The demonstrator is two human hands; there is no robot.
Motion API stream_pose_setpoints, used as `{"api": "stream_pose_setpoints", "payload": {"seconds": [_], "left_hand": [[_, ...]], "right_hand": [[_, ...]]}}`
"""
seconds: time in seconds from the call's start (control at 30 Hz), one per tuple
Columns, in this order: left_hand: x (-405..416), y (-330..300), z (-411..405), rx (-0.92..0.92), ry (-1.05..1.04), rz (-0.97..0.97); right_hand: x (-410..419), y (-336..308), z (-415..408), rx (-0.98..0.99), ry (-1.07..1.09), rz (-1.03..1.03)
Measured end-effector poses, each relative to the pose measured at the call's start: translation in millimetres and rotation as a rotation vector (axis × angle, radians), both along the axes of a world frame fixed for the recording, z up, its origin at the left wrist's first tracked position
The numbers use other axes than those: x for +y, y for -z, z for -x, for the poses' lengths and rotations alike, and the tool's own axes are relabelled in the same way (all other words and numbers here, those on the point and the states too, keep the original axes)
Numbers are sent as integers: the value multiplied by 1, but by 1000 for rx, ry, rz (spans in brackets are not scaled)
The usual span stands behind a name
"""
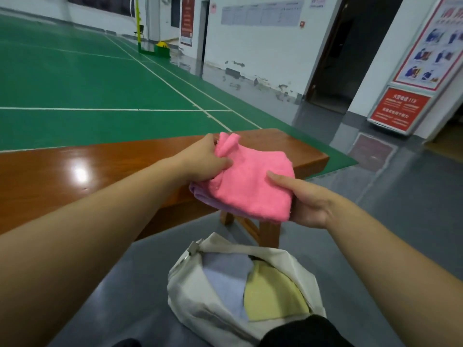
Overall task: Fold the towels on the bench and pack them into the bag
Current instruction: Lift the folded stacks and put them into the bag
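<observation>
You hold a folded pink towel (253, 179) in the air, over the near right end of the table (100, 169) and above the open bag (200, 294) on the floor. Its long axis runs from upper left to lower right: a loose corner sticks up at the far left end, and the folded edge faces down toward you at the near right. A purple towel (200, 195) lies directly under it, only a thin strip showing along the lower left edge, so the two are stacked and carried together.

Your left hand (203, 162) grips the stack at its left end, thumb pressed on top of the pink cloth and the other fingers hidden behind or beneath it. The left forearm reaches in from the lower left, stretched almost straight. Your right hand (308, 201) grips the near right corner, thumb lying flat on top and pointing left, the other fingers tucked under the stack and out of sight. The right forearm comes in from the lower right, wrist turned so the thumb side faces up.

The bag sits on the grey floor (135, 266) just in front of the table leg, its zip mouth open toward you. Inside lie a pale blue towel (228, 284) on the left and a yellow towel (273, 296) on the right, side by side and touching.
</observation>
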State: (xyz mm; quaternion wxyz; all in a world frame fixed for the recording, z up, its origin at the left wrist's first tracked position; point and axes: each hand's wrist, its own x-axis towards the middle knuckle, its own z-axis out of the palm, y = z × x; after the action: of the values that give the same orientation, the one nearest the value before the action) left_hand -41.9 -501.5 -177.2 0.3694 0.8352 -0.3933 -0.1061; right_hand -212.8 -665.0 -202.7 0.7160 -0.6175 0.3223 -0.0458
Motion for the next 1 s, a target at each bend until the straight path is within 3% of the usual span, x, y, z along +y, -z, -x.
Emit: {"api": "stream_pose_setpoints", "payload": {"seconds": [0.13,0.23,0.3,0.37,0.63,0.8,0.93,1.0], "left_hand": [[-13,9,39,-82,174,35],[-25,34,63,-177,285,-1],[-32,58,75,-137,341,-22],[-37,86,81,14,372,-6],[-43,217,90,615,329,-1],[-53,258,83,830,200,40],[-55,285,85,563,274,-249],[-60,294,87,546,245,-262]], "right_hand": [[2,43,26,-271,148,-285],[-8,78,47,-279,176,-392],[-15,104,61,-256,162,-451],[-16,132,73,-222,169,-484],[-20,232,107,-51,363,-374],[-35,265,110,64,441,-214],[-47,283,108,256,357,1],[-47,288,106,267,307,81]]}}
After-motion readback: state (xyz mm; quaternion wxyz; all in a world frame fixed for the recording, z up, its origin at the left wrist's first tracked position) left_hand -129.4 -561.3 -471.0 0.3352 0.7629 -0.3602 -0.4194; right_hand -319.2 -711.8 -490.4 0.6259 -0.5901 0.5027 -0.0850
